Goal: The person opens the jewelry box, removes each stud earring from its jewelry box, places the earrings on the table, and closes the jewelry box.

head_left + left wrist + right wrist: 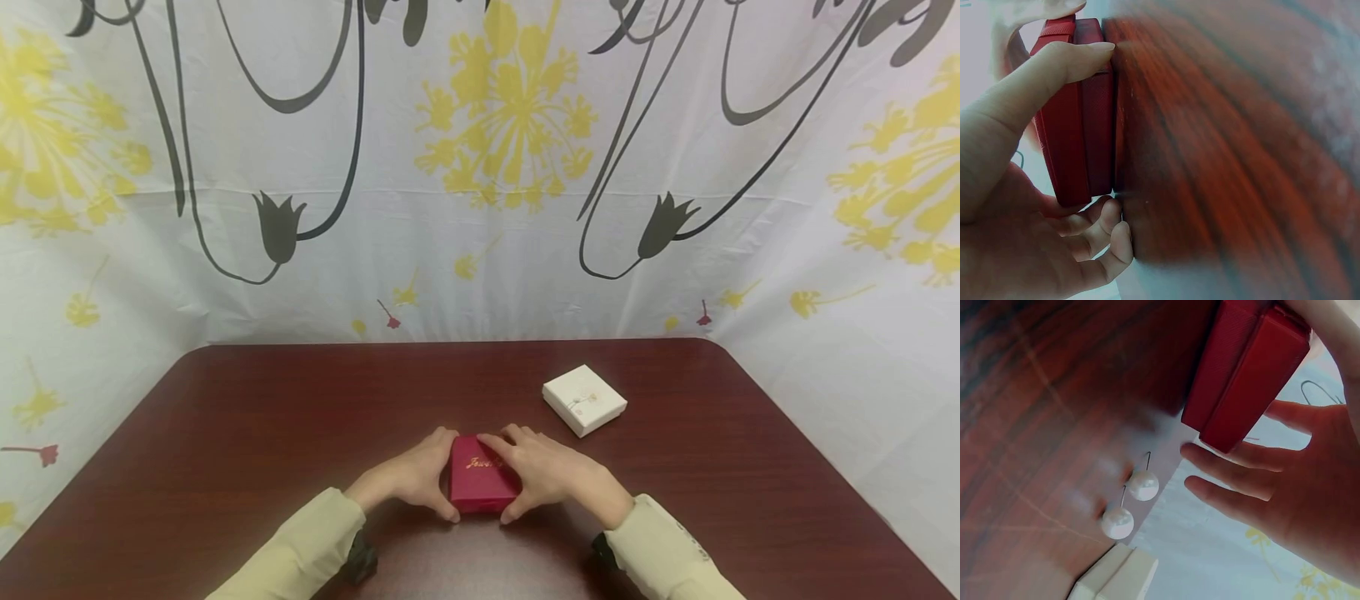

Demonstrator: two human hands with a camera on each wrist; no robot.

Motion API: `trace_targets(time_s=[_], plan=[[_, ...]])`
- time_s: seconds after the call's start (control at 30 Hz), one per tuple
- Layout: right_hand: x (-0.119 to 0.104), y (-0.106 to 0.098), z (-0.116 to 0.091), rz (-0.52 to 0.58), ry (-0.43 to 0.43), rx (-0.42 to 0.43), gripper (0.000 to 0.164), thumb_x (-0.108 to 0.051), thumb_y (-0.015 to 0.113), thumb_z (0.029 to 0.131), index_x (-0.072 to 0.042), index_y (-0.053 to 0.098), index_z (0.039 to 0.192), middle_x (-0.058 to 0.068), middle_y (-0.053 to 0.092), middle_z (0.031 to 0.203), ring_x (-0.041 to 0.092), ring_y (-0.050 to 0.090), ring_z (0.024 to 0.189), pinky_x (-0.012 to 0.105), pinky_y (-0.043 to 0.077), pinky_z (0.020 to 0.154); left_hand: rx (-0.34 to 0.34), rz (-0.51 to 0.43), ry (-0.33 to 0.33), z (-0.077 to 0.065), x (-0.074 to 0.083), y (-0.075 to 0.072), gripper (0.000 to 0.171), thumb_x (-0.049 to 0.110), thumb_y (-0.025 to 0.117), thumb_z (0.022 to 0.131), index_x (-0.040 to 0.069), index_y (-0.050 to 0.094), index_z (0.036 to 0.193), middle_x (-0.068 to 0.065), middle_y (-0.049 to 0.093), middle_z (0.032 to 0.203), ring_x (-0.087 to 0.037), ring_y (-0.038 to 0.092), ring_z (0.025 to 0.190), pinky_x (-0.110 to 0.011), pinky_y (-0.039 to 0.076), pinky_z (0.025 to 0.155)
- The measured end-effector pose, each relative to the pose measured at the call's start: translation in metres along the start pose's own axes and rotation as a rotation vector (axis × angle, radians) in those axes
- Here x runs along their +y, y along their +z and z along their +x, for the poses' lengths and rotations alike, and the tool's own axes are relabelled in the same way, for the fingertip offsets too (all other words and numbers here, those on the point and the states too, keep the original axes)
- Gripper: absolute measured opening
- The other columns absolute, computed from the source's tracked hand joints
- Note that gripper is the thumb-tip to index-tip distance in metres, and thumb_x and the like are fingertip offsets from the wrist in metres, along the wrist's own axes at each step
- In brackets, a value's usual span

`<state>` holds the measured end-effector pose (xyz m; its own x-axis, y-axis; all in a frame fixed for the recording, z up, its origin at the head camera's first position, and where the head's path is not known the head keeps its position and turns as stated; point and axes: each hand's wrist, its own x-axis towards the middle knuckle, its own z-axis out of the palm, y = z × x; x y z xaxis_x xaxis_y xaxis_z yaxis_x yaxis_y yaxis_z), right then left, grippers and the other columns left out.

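A small red jewelry box (480, 479) with gold lettering sits on the table, lid down. My left hand (423, 475) holds its left side, the thumb at the front edge and the fingers towards the back. On the right, my right hand (551, 468) grips it too, with a finger lying across the lid and the thumb at the front corner. The left wrist view shows the box (1079, 119) from its side, with a seam between lid and base. Two pearl earrings (1143, 485) lie on the table close to the right fingers; the head view does not show them.
Behind and right of the red box is a white box (583, 398) with a small printed design. The dark wooden table (300, 400) runs back to a white curtain (480, 275) printed with flowers, which also hangs at both sides.
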<state>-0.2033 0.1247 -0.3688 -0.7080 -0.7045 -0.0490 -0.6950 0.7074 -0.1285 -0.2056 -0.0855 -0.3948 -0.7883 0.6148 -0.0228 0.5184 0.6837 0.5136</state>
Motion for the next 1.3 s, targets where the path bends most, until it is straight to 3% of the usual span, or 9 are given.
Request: trace_targets(time_s=[0.17,0.53,0.77,1.3], plan=[[0.003,0.001,0.001,0.041,0.004,-0.009,0.093,-0.045,0.078,0.057,-0.010,0.037,0.133,0.006,0.045,0.106,0.015,0.052,0.081,0.029,0.046,0.077,-0.008,-0.013,0.004,0.000,-0.001,-0.001,0.088,0.029,0.083,0.052,-0.005,0.036,0.119,-0.005,0.042,0.102,-0.018,0.044,0.096,-0.034,0.042,0.086],[0.006,0.001,0.010,0.065,0.003,0.012,0.092,-0.043,0.078,0.059,-0.007,0.036,0.133,0.007,0.044,0.105,0.015,0.051,0.082,0.028,0.046,0.075,0.037,-0.068,0.054,0.005,-0.007,-0.005,0.087,0.017,0.084,0.051,-0.008,0.034,0.118,-0.011,0.043,0.105,-0.022,0.045,0.101,-0.039,0.040,0.090],[0.008,-0.002,0.023,0.063,0.011,0.018,0.089,-0.042,0.078,0.060,-0.008,0.037,0.132,0.007,0.045,0.105,0.016,0.051,0.084,0.028,0.046,0.076,0.047,-0.105,0.010,0.009,-0.014,-0.010,0.096,0.015,0.083,0.054,-0.003,0.027,0.131,-0.014,0.043,0.113,-0.024,0.044,0.102,-0.043,0.041,0.087],[0.020,-0.009,0.060,0.152,0.015,0.037,0.087,-0.036,0.078,0.062,-0.006,0.036,0.133,0.010,0.043,0.116,0.020,0.050,0.096,0.032,0.045,0.083,0.164,-0.114,-0.020,0.018,-0.043,-0.026,0.086,0.018,0.083,0.053,0.002,0.037,0.124,-0.009,0.048,0.110,-0.023,0.046,0.100,-0.043,0.041,0.086]])
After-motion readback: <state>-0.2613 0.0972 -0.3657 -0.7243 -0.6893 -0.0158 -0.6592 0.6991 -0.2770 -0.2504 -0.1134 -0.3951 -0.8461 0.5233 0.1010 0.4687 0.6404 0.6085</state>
